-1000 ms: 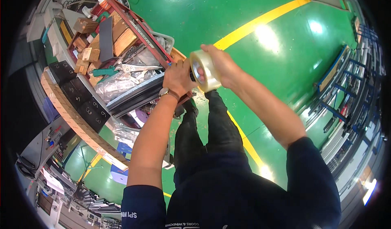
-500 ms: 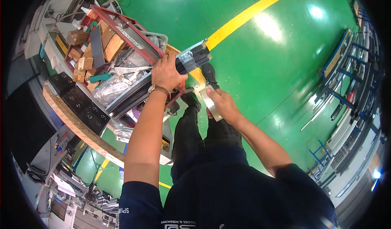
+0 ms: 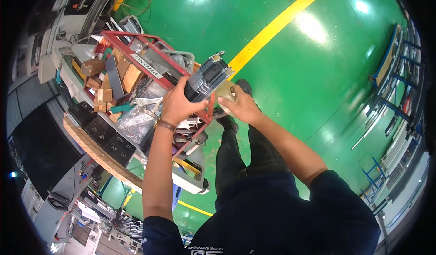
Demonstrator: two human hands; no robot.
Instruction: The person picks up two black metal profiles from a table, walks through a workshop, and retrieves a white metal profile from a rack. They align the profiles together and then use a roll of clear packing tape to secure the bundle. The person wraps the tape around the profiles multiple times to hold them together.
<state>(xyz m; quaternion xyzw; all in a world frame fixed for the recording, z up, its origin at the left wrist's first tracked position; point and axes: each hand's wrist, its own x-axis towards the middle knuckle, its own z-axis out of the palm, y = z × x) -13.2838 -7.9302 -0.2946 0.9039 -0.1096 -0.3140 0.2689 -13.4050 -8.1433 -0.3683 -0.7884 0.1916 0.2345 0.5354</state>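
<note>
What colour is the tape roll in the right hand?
The tape roll looks translucent pale yellow, best in the head view.

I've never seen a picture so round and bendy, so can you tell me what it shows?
There's no robot here, just a person's two bare hands. A wide camera on the person's head looks down, making straight edges bend. The left hand holds a bundle of long, dark grey bars with shiny clear wrap around it. The right hand holds a wide roll of clear, yellowish tape close to the bundle's end. Beside them, a cart with a red metal frame carries light brown wooden blocks and silver metal pliers.
</note>
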